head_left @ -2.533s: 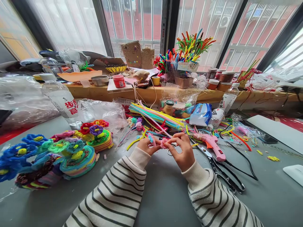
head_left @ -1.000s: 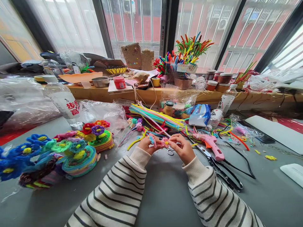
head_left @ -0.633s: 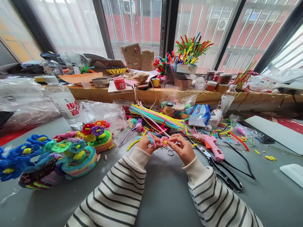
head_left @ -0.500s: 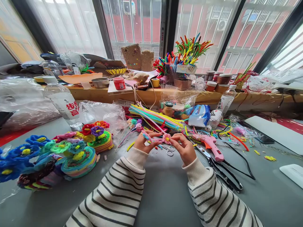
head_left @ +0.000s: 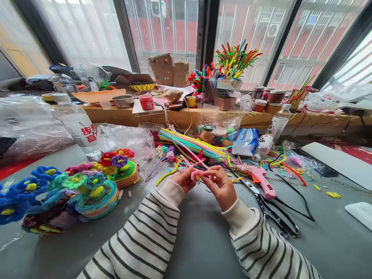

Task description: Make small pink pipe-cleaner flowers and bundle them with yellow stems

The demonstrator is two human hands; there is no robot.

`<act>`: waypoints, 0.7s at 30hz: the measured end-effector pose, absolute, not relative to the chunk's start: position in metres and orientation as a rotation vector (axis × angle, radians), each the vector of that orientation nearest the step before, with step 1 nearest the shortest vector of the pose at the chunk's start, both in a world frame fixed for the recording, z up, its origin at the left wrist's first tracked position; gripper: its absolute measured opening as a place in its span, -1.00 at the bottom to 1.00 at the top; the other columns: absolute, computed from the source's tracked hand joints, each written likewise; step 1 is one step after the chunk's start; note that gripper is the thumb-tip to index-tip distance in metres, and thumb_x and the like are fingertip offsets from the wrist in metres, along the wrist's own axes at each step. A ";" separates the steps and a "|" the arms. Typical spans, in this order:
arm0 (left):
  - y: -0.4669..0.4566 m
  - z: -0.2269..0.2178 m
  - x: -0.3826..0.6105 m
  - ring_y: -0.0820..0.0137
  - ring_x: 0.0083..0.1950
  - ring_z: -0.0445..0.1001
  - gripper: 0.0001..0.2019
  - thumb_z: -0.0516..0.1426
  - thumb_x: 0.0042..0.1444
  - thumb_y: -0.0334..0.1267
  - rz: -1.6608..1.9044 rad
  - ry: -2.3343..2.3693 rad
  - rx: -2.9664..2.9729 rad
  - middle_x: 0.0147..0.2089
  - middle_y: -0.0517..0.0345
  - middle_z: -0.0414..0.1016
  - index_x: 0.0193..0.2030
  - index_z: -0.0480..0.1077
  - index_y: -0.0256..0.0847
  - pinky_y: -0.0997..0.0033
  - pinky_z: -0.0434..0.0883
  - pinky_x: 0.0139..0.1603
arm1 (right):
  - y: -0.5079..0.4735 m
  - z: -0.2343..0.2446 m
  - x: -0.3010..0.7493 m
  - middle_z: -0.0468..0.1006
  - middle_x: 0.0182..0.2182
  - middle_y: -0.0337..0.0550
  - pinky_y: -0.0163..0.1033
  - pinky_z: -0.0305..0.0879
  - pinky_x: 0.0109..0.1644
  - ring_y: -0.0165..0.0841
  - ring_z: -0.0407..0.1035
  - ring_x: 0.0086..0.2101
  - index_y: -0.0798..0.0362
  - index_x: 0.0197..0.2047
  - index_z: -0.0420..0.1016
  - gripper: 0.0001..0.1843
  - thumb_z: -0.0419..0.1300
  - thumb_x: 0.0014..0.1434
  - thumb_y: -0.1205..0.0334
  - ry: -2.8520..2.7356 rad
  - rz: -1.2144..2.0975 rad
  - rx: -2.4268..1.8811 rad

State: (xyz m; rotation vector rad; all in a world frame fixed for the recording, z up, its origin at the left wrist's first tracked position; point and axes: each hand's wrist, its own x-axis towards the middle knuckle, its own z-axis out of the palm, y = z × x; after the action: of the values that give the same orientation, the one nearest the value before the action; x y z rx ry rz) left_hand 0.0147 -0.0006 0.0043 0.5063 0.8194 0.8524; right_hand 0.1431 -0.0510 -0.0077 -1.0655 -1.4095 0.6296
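Note:
Between my two hands, above the grey table, is a small pink pipe-cleaner flower (head_left: 197, 176) with a yellow centre. My left hand (head_left: 183, 180) is closed on its left side, the fingers pinching it. My right hand (head_left: 221, 184) pinches the flower's right side between thumb and fingers. Small scissors lie just behind my hands, mostly covered. A bundle of coloured pipe cleaners (head_left: 190, 144) lies farther back. To the right of my right hand are a pink glue gun (head_left: 260, 179) and large black-handled scissors (head_left: 276, 215).
Finished pipe-cleaner flower pots (head_left: 97, 201) stand at the left, near a water bottle (head_left: 76, 122). Another bottle (head_left: 279, 121) and a blue-white tissue pack (head_left: 245, 142) are at the back right. A wooden ledge (head_left: 116, 113) holds jars and a pot of pipe cleaners. The glue gun's black cord loops across the right side.
My hands have moved closer together, the left one rightward. The flower has shifted slightly left and down, and a pink and blue strip no longer stretches out from my left fingers.

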 end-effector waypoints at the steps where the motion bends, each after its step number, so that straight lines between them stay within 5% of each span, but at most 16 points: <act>1: 0.000 0.006 0.014 0.58 -0.60 0.36 -0.88 0.12 -0.10 -0.32 0.866 0.828 0.492 -0.61 0.17 0.41 -0.57 0.36 -0.32 0.62 0.32 -0.58 | -0.050 -0.008 0.144 0.25 -0.37 -0.19 -0.38 0.19 -0.48 -0.49 0.17 -0.48 0.04 -0.31 0.41 -0.82 0.13 -0.03 0.21 -1.399 0.628 -1.092; 7: 0.010 0.016 0.001 0.60 -0.65 0.32 -0.83 0.19 -0.22 -0.28 0.994 0.912 0.505 -0.70 0.26 0.33 -0.66 0.31 -0.30 0.67 0.22 -0.68 | -0.043 -0.015 0.153 0.29 -0.43 -0.18 -0.38 0.19 -0.48 -0.46 0.17 -0.49 0.10 -0.26 0.35 -0.78 0.09 -0.01 0.21 -1.303 0.596 -1.286; 11: 0.012 0.023 -0.011 0.55 -0.57 0.36 -0.84 0.26 -0.41 -0.29 1.299 0.975 0.893 -0.69 0.29 0.33 -0.68 0.35 -0.27 0.58 0.32 -0.47 | -0.041 -0.018 0.156 0.31 -0.40 -0.15 -0.37 0.20 -0.49 -0.46 0.19 -0.50 0.12 -0.33 0.39 -0.80 0.08 -0.02 0.21 -1.342 0.576 -1.366; 14: 0.009 0.029 -0.018 0.47 -0.43 0.40 -0.90 0.22 -0.34 -0.25 1.527 1.144 1.343 -0.53 0.21 0.46 -0.63 0.43 -0.21 0.52 0.32 -0.29 | -0.040 -0.019 0.156 0.32 -0.39 -0.13 -0.37 0.19 -0.52 -0.45 0.21 -0.51 0.12 -0.35 0.40 -0.81 0.07 -0.03 0.22 -1.407 0.537 -1.401; 21: 0.011 0.036 -0.029 0.50 -0.50 0.37 -0.93 0.20 -0.33 -0.26 1.689 1.342 1.387 -0.58 0.27 0.43 -0.62 0.42 -0.17 0.52 0.31 -0.38 | -0.040 -0.017 0.153 0.38 -0.43 -0.12 -0.31 0.20 -0.46 -0.40 0.24 -0.49 0.11 -0.41 0.41 -0.84 0.04 0.01 0.25 -1.595 0.332 -1.425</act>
State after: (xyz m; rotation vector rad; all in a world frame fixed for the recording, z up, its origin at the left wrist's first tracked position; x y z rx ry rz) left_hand -0.0289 0.0109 0.0363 1.3870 1.3415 1.6885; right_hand 0.1530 -0.0396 -0.0174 -1.4247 -1.5954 0.3323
